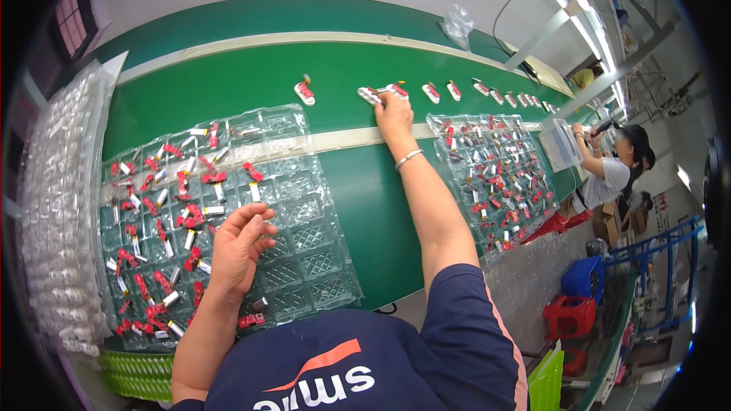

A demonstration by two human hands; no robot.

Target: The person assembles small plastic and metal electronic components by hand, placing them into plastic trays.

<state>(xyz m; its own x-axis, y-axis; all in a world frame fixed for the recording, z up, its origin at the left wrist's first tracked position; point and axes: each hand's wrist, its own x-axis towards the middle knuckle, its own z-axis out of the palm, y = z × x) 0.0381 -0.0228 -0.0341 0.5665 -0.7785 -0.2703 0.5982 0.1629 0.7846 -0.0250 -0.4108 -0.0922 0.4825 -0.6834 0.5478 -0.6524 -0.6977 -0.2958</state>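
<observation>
My right hand (pixel 394 116) reaches over the green belt, its fingers closed on a small white part with red on it (pixel 368 95). Just beyond the fingers lies a similar white-and-red part (pixel 399 91), partly hidden by them. Another one (pixel 304 93) sits on the belt to the left. My left hand (pixel 240 247) hovers over the clear compartment tray (pixel 320 262), fingers loosely bent and apart, with nothing visible in them. Many compartments on that tray's left side hold red pieces with silvery-white cylinders (pixel 189 240); several on its right hold nothing.
More white-and-red parts (pixel 431 92) line the belt toward the right. A second filled clear tray (pixel 499 183) stands right of my arm. Stacked clear trays (pixel 68 205) rise at the left edge. Further right, a person (pixel 609 171) works near a clear plastic bin (pixel 560 144).
</observation>
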